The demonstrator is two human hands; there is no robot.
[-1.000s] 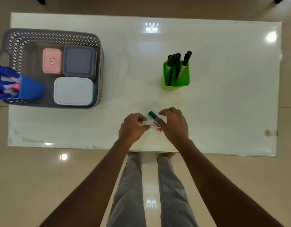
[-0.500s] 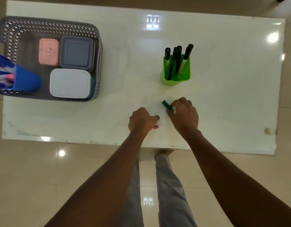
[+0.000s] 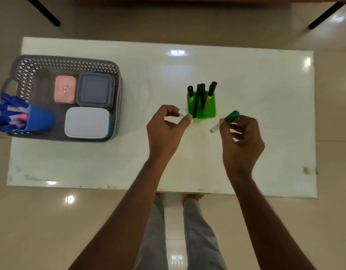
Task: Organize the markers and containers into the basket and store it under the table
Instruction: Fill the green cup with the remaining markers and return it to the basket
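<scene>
Between the hands, just ahead, stands the green cup (image 3: 204, 112) holding 4 dark markers. Right hand (image 3: 241, 137) pinches a green marker (image 3: 227, 120), its long axis slanting down-left toward the left hand (image 3: 166, 131); left fingers close on something small and white, unclear what. Far left of both, the basket (image 3: 70, 65) holds 3 lidded boxes and a blue cup (image 3: 38, 119) of pens.

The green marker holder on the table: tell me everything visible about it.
The green marker holder is a bright green, square-sided cup, plastic by its look. It stands upright on the white table, right of the grey basket and apart from it. Several dark-capped markers stand in it, leaning. The left hand is just beside its near left corner; contact unclear.
</scene>
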